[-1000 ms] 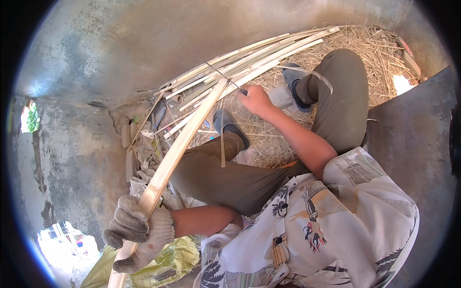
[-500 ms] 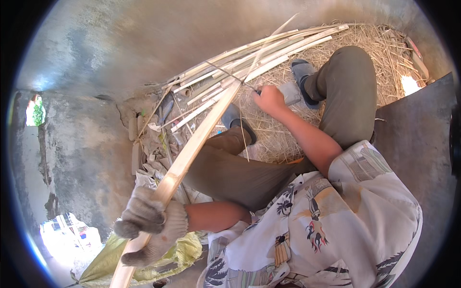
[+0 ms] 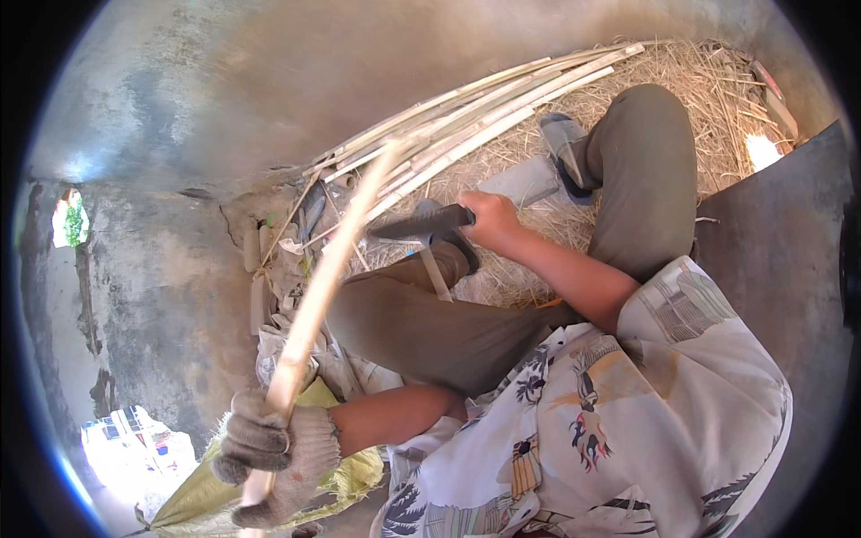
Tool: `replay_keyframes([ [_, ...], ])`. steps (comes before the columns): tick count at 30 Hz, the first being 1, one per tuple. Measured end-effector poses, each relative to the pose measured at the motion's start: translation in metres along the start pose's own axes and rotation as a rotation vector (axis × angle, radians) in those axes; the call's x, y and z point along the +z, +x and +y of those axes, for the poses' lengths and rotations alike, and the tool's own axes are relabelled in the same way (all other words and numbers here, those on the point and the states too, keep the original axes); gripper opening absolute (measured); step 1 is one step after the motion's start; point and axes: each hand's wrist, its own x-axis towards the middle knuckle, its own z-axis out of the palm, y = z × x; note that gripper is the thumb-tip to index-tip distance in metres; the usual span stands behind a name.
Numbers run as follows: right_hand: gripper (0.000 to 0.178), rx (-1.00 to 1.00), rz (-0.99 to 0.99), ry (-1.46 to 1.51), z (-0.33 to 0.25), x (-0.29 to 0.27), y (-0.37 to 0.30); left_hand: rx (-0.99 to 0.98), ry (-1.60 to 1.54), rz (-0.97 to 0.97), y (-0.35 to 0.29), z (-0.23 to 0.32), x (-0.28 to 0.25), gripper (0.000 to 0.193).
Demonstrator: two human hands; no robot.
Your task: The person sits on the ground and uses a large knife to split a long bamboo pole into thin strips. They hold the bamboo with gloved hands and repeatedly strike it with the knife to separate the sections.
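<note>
Low at left, my gloved left hand (image 3: 269,448) grips the strip (image 3: 327,287), light and springy I'd judge; right hand (image 3: 491,220) clasps the knife (image 3: 421,224).

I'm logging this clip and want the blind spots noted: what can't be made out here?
Head view only:
- Far end of the bamboo strip: blurred, so where it meets the knife is unclear.
- Its near end: hidden below the gloved left hand.
- Knife handle: covered by the right hand.
- Small clutter by the wall: too small.

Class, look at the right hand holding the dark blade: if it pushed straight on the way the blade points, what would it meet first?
Probably the pale bamboo strip that the gloved left hand holds: the blade in the right hand points left at it. Depth is unclear.
</note>
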Motion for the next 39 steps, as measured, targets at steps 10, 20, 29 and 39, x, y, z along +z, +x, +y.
replay_keyframes([
  [10,0.017,-0.152,0.100,0.140,-0.043,-0.007,0.014,0.121,0.329,0.327,0.002,0.019,-0.001,0.051],
  [20,0.025,0.655,-0.233,-0.153,-0.020,-0.023,0.049,0.078,0.083,0.148,0.011,0.043,0.002,0.046],
  [29,0.028,0.231,-0.107,0.126,-0.056,-0.028,0.039,0.181,0.159,0.316,0.018,0.045,-0.002,0.049],
  [39,0.018,-0.643,0.253,0.189,-0.100,-0.040,0.034,0.166,0.467,0.634,0.052,-0.053,0.030,0.062],
])
